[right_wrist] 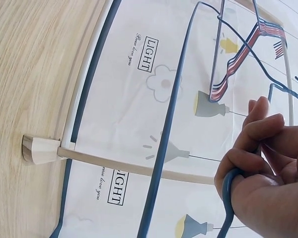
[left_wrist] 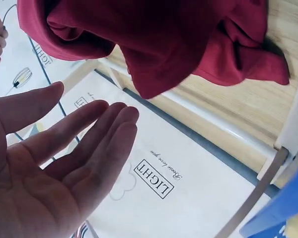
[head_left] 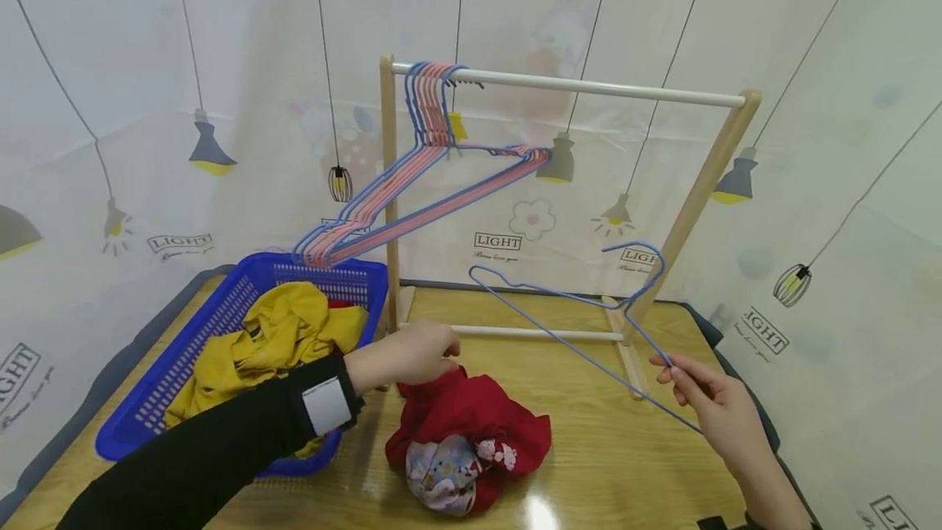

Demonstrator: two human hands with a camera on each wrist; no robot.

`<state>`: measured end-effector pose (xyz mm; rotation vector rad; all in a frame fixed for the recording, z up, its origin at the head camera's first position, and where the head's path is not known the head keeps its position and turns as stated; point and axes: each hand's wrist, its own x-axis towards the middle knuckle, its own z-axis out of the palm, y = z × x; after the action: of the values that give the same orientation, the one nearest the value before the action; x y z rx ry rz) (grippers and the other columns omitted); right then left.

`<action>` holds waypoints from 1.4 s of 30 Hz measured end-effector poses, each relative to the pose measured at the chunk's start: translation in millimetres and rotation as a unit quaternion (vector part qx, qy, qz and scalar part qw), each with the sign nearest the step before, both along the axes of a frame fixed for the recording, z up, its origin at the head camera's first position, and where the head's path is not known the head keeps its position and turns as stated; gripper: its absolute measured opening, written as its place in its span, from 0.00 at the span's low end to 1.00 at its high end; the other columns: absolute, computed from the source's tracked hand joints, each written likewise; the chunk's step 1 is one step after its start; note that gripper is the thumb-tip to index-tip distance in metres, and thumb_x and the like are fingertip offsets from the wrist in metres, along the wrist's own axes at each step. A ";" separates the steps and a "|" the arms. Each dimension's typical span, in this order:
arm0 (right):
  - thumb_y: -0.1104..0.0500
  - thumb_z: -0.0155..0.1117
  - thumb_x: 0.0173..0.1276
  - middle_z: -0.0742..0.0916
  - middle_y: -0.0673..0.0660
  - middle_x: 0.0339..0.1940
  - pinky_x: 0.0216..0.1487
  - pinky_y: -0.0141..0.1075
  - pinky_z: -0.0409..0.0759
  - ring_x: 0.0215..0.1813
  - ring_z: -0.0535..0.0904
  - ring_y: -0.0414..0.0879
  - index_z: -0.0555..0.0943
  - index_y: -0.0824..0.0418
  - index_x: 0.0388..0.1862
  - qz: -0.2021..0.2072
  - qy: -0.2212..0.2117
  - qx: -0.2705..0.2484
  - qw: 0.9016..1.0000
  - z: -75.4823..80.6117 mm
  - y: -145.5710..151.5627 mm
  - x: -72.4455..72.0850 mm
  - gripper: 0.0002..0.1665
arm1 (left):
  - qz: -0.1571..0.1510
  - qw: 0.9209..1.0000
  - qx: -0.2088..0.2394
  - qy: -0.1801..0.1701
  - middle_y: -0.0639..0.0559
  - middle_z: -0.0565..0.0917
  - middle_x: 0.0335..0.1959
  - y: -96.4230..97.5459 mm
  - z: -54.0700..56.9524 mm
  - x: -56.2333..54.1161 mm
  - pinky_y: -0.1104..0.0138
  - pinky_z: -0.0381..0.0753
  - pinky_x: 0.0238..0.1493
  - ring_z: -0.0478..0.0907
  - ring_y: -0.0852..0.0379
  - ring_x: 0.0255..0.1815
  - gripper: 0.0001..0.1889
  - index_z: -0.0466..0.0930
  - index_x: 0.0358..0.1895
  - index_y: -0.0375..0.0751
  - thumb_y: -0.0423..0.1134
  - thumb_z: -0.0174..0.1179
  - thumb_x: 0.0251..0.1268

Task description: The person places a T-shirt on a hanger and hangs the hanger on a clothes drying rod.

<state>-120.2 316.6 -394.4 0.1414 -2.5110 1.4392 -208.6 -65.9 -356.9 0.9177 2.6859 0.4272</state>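
My right hand (head_left: 710, 403) pinches a blue clothes hanger (head_left: 559, 338) near one shoulder end, between thumb and fingers. The hanger's hook points up and leftward. In the right wrist view, curled fingers wrap the hanger's wire (right_wrist: 161, 148). Over a red garment (head_left: 471, 407) on the table hovers my left hand (head_left: 405, 357). Seen from the left wrist, that hand (left_wrist: 64, 158) has its fingers loosely bent and apart from the red cloth (left_wrist: 164, 44), with nothing held. The garment lies bunched, with a white decoration and a patterned light patch (head_left: 441, 473) at its front.
A wooden rack with a white rail (head_left: 589, 88) stands at the back. Several blue and pink hangers (head_left: 412, 178) hang at its left end. To the left, a blue plastic basket (head_left: 125, 432) holds yellow clothing (head_left: 272, 342) and something red. A patterned cloth (head_left: 257, 105) hangs behind.
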 end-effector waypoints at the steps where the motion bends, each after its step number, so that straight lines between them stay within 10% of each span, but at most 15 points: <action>1: 0.61 0.51 0.81 0.85 0.31 0.35 0.31 0.30 0.74 0.29 0.74 0.36 0.79 0.75 0.60 -0.003 -0.001 -0.001 1.000 -0.2 0.0 0.5 0.20 | -0.004 1.000 -0.003 -0.009 0.40 0.88 0.47 3.0 -1.2 -2.4 0.53 0.83 0.54 0.85 0.45 0.51 0.11 0.85 0.49 0.31 0.35 0.64 0.69; 11: 0.60 0.52 0.81 0.85 0.32 0.34 0.32 0.29 0.74 0.29 0.74 0.36 0.78 0.76 0.60 -0.018 -0.016 -0.013 1.000 -4.7 1.5 1.5 0.21 | -0.030 0.990 -0.063 -0.120 0.44 0.88 0.51 24.3 -9.0 -18.1 0.59 0.81 0.60 0.84 0.49 0.56 0.23 0.84 0.55 0.33 0.41 0.73 0.59; 21: 0.58 0.52 0.81 0.85 0.32 0.34 0.31 0.30 0.74 0.30 0.74 0.36 0.80 0.69 0.61 -0.029 -0.035 -0.018 0.999 -3.4 5.7 2.3 0.19 | -0.103 0.969 -0.122 -0.188 0.54 0.88 0.44 31.7 -19.1 1.4 0.71 0.79 0.47 0.82 0.61 0.45 0.20 0.87 0.49 0.39 0.48 0.74 0.58; 28: 0.58 0.52 0.81 0.85 0.31 0.36 0.31 0.30 0.73 0.30 0.74 0.36 0.79 0.71 0.61 -0.032 -0.032 -0.017 0.999 -3.1 9.0 1.5 0.21 | -0.146 0.965 -0.049 -0.212 0.63 0.66 0.19 33.6 -20.0 10.3 0.74 0.61 0.28 0.61 0.66 0.24 0.17 0.73 0.21 0.47 0.38 0.73 0.59; 36: 0.60 0.52 0.81 0.87 0.32 0.37 0.31 0.29 0.73 0.30 0.74 0.35 0.83 0.55 0.57 -0.007 -0.009 -0.047 0.999 -6.6 12.6 2.3 0.15 | -0.129 0.957 0.091 -0.244 0.61 0.67 0.21 14.6 -18.9 2.9 0.75 0.64 0.30 0.64 0.67 0.24 0.15 0.69 0.25 0.43 0.29 0.65 0.63; 42: 0.63 0.53 0.80 0.88 0.34 0.39 0.30 0.28 0.73 0.30 0.75 0.34 0.85 0.55 0.55 0.001 0.009 -0.082 0.997 -7.2 15.9 4.2 0.15 | -0.147 0.956 0.155 -0.201 0.58 0.67 0.29 -11.4 -5.1 -4.5 0.70 0.66 0.41 0.67 0.64 0.34 0.11 0.68 0.31 0.42 0.34 0.62 0.69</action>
<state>-116.0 332.5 -401.6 0.1263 -2.3677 1.6287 -213.1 -77.2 -362.0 1.1500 2.1087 0.8758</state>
